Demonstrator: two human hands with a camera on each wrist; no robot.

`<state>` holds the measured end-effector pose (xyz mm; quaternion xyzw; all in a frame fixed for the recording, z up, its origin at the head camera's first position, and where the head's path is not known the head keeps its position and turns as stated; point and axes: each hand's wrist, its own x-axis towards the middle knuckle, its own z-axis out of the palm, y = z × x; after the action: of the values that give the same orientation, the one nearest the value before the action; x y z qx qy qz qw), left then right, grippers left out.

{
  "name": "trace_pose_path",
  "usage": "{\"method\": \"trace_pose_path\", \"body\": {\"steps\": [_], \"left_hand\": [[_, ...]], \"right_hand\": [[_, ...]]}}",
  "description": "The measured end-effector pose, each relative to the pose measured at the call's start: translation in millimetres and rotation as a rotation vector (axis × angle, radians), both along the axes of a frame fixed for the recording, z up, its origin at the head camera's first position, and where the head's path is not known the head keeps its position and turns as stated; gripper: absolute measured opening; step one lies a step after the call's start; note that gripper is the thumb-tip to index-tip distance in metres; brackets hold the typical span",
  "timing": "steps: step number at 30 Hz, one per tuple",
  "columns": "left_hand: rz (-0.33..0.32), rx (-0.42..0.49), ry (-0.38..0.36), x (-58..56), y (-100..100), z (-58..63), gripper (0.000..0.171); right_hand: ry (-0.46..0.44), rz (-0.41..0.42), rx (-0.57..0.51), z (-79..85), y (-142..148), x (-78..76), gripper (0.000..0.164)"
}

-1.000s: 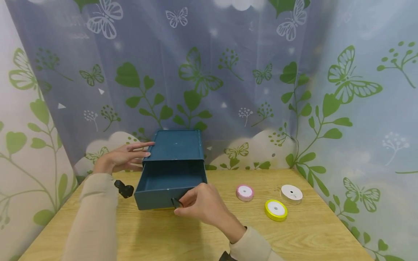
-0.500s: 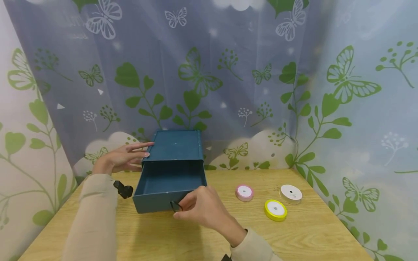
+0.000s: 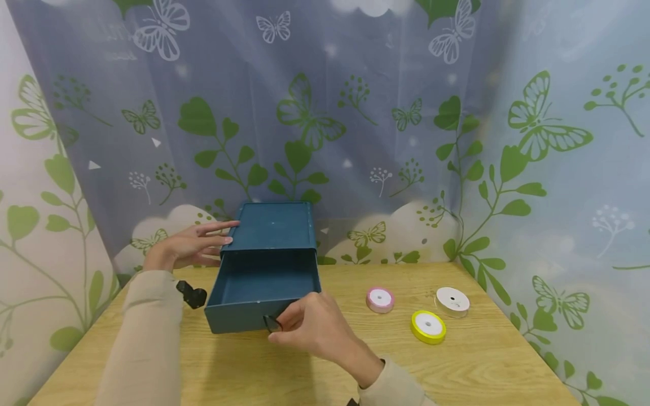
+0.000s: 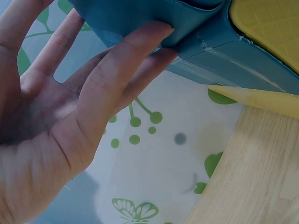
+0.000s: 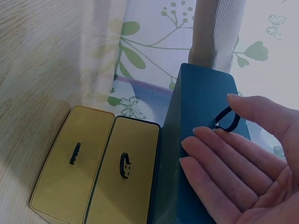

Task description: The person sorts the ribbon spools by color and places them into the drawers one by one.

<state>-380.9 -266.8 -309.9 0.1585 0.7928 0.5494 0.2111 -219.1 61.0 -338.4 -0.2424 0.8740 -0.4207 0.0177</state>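
Note:
A blue drawer unit (image 3: 276, 225) stands at the back of the table, its top blue drawer (image 3: 238, 318) pulled well out. At the drawer's front, my right hand (image 3: 317, 324) pinches the black pull loop (image 3: 273, 323) between thumb and forefinger. In the right wrist view the same loop (image 5: 229, 119) lies between the thumb and fingertips, the other fingers nearly straight. With fingers spread, my left hand (image 3: 195, 245) rests against the unit's left side. The left wrist view shows that hand's fingertips (image 4: 156, 35) on the blue casing (image 4: 135, 18).
Two yellow drawers (image 5: 70, 163) with black pulls lie below the blue one. To the right on the wooden table (image 3: 365, 355) are three ribbon spools: pink (image 3: 380, 300), yellow (image 3: 428, 327) and white (image 3: 452, 301). A patterned curtain (image 3: 376, 141) hangs behind.
The blue drawer has come slightly further out towards me, with my right hand at its loop. My left hand has stayed against the unit's side.

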Motion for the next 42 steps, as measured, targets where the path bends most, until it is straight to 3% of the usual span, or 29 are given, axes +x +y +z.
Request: {"method": "trace_pose_path", "body": {"steps": [10, 14, 21, 26, 34, 42], "left_hand": [[0.017, -0.004, 0.006, 0.8, 0.0, -1.1, 0.076], [0.009, 0.0, 0.011, 0.8, -0.2, -0.8, 0.076], [0.008, 0.007, 0.005, 1.6, -1.3, 0.1, 0.076], [0.007, 0.005, 0.005, 2.2, -1.8, 1.8, 0.076], [0.01, -0.001, 0.007, 3.4, -1.4, 2.5, 0.077], [0.007, -0.014, 0.015, 1.5, -0.1, 1.6, 0.075]], "right_hand": [[0.027, 0.042, -0.017, -1.6, 1.6, -0.1, 0.024], [-0.002, 0.077, -0.035, -0.4, 7.4, 0.4, 0.024], [-0.103, 0.161, -0.017, 2.8, 41.5, -1.0, 0.021], [-0.084, 0.206, 0.027, 5.6, 74.2, -7.9, 0.022], [-0.066, 0.181, 0.101, 0.2, 120.4, -33.1, 0.03], [-0.038, 0.103, 0.181, -20.0, 159.8, -51.2, 0.036]]}}
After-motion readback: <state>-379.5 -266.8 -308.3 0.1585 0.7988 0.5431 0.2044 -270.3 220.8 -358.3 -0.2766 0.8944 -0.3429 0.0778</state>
